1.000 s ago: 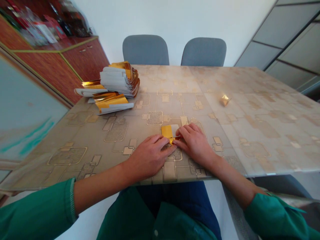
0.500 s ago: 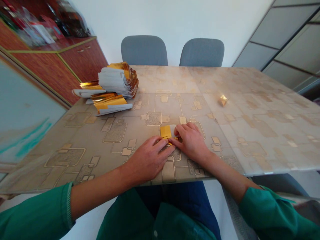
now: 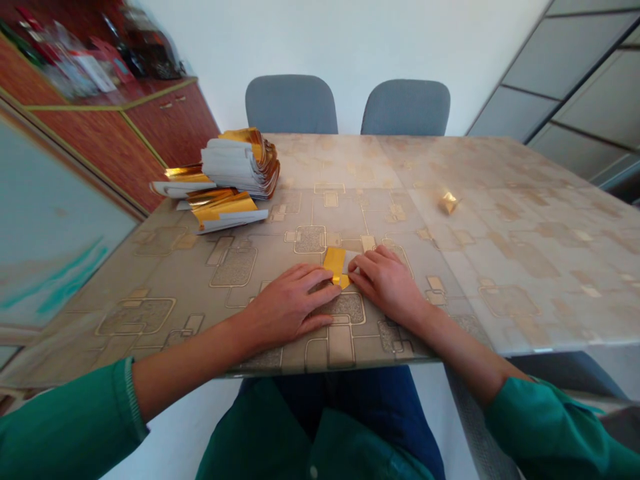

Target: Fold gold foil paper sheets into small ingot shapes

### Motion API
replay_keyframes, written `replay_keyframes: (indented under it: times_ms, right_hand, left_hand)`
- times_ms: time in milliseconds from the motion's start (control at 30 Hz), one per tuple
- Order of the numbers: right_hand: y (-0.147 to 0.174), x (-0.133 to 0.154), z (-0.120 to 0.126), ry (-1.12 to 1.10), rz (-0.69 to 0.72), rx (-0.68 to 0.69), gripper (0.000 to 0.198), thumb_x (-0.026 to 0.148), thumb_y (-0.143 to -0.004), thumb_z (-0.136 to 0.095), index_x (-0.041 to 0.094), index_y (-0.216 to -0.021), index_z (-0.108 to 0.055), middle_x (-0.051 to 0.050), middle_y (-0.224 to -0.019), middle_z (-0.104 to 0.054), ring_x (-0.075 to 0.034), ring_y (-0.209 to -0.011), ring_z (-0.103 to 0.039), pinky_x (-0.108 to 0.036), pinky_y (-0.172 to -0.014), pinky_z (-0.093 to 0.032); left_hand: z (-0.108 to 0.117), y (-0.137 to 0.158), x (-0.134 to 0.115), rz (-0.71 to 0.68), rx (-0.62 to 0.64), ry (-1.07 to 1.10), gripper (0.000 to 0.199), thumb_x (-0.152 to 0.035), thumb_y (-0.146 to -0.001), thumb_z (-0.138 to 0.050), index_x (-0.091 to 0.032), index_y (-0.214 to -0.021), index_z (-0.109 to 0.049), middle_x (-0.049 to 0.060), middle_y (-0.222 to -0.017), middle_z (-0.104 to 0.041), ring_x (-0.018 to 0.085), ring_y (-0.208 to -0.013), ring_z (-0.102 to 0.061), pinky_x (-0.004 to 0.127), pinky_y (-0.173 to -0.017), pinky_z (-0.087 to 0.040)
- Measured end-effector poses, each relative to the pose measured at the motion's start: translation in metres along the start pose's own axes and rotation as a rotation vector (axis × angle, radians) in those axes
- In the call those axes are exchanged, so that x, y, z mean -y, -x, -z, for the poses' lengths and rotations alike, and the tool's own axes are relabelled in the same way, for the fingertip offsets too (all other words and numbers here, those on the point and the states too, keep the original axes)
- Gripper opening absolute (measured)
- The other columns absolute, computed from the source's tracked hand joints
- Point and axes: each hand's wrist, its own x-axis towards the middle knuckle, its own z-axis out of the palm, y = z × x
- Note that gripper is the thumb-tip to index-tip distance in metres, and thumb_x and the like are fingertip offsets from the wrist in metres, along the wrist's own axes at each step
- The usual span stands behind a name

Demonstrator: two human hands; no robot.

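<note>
A small piece of gold foil paper (image 3: pixel 334 261) with a white side lies on the table near its front edge, partly folded. My left hand (image 3: pixel 290 303) rests at its left, fingers stretched out and apart, the fingertips touching the lower left edge. From the right, my right hand (image 3: pixel 391 283) pinches the paper's white part between thumb and fingers. The fingers cover some of the paper's right side. Farther right on the table sits a small folded gold paper piece (image 3: pixel 449 203), apart from both hands.
Stacks of gold and white paper sheets (image 3: pixel 230 163) lie at the table's back left. The patterned tablecloth (image 3: pixel 510 267) covers the table. Two grey chairs (image 3: pixel 293 103) stand behind it. A wooden cabinet (image 3: pixel 170 120) with bottles and bags is at the left.
My left hand has drawn back slightly left and its fingers have spread off the paper's lower edge. More of the paper's lower corner shows. My right hand still pinches it.
</note>
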Motion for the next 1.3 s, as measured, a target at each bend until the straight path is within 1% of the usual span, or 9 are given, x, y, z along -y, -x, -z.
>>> replay_keyframes:
  times_ms: [133,233,367,500,633,800,967,1100,1300]
  right_hand:
    - [-0.003,0.005,0.002,0.058,0.119,-0.008,0.019,0.022,-0.098,-0.049,0.018,-0.099,-0.068,-0.008,-0.093,-0.064,-0.023,-0.092,-0.049,-0.035,-0.085,-0.037]
    - [-0.005,0.005,0.002,0.06,0.209,0.028,0.02,0.025,-0.098,-0.051,0.021,-0.107,-0.068,-0.007,-0.098,-0.064,-0.023,-0.095,-0.049,-0.037,-0.093,-0.036]
    - [-0.003,0.002,0.001,0.072,0.169,0.038,0.022,0.03,-0.095,-0.056,0.021,-0.112,-0.068,-0.008,-0.103,-0.063,-0.024,-0.097,-0.05,-0.042,-0.099,-0.035]
    - [-0.002,0.0,0.003,0.066,0.175,0.053,0.024,0.033,-0.096,-0.054,0.023,-0.114,-0.066,-0.01,-0.122,-0.058,-0.026,-0.113,-0.047,-0.046,-0.108,-0.027]
    - [-0.003,-0.004,0.006,0.072,0.201,0.117,0.028,0.037,-0.097,-0.051,0.026,-0.12,-0.063,-0.007,-0.114,-0.061,-0.024,-0.107,-0.05,-0.049,-0.111,-0.02]
    - [-0.005,-0.01,0.009,0.077,0.228,0.121,0.032,0.043,-0.096,-0.052,0.025,-0.121,-0.063,-0.007,-0.103,-0.059,-0.024,-0.098,-0.05,-0.045,-0.102,-0.027]
    - [-0.006,-0.014,0.009,0.036,0.244,0.136,0.035,0.046,-0.098,-0.048,0.023,-0.12,-0.064,-0.006,-0.098,-0.057,-0.022,-0.091,-0.049,-0.038,-0.09,-0.032]
    - [-0.009,-0.017,0.004,0.011,0.184,0.097,0.033,0.037,-0.101,-0.043,0.022,-0.125,-0.06,-0.006,-0.098,-0.059,-0.021,-0.092,-0.05,-0.036,-0.088,-0.032]
    - [-0.012,-0.013,-0.001,0.191,0.081,0.068,0.027,0.036,-0.1,-0.046,0.024,-0.116,-0.064,-0.007,-0.098,-0.059,-0.023,-0.092,-0.049,-0.038,-0.088,-0.029]
  left_hand:
    - [0.002,-0.001,0.008,-0.034,0.022,0.004,0.044,-0.046,-0.096,-0.052,-0.017,-0.128,-0.057,0.015,-0.129,-0.056,0.029,-0.12,-0.052,0.048,-0.105,-0.044]
    - [0.003,0.001,0.012,-0.038,0.045,0.004,0.042,-0.045,-0.095,-0.054,-0.018,-0.127,-0.058,0.015,-0.133,-0.056,0.029,-0.125,-0.051,0.05,-0.109,-0.04]
    - [0.005,0.006,0.023,-0.062,0.054,-0.053,0.041,-0.043,-0.096,-0.054,-0.023,-0.132,-0.056,0.012,-0.139,-0.055,0.029,-0.131,-0.049,0.052,-0.113,-0.033]
    - [0.006,0.006,0.028,-0.011,0.054,-0.095,0.041,-0.046,-0.097,-0.052,-0.024,-0.13,-0.057,0.007,-0.14,-0.057,0.03,-0.132,-0.049,0.056,-0.116,-0.024]
    - [0.005,0.001,0.027,0.043,0.023,-0.109,0.05,-0.051,-0.097,-0.049,-0.019,-0.135,-0.052,0.01,-0.136,-0.06,0.029,-0.132,-0.049,0.058,-0.117,-0.018]
    - [0.002,-0.006,0.034,0.063,0.003,-0.14,0.049,-0.051,-0.097,-0.049,-0.018,-0.134,-0.054,0.011,-0.135,-0.061,0.03,-0.134,-0.047,0.059,-0.116,-0.02]
    - [-0.008,-0.015,0.044,0.117,-0.048,-0.143,0.03,-0.034,-0.101,-0.047,-0.02,-0.125,-0.058,0.008,-0.125,-0.067,0.025,-0.124,-0.055,0.054,-0.112,-0.03]
    - [-0.012,-0.023,0.043,0.174,-0.109,-0.07,0.022,-0.027,-0.1,-0.05,-0.018,-0.115,-0.063,0.007,-0.116,-0.07,0.022,-0.11,-0.062,0.047,-0.105,-0.039]
    - [-0.01,-0.022,0.047,0.118,-0.162,-0.023,0.015,-0.026,-0.097,-0.056,-0.021,-0.099,-0.07,0.001,-0.117,-0.071,0.022,-0.108,-0.06,0.041,-0.097,-0.045]
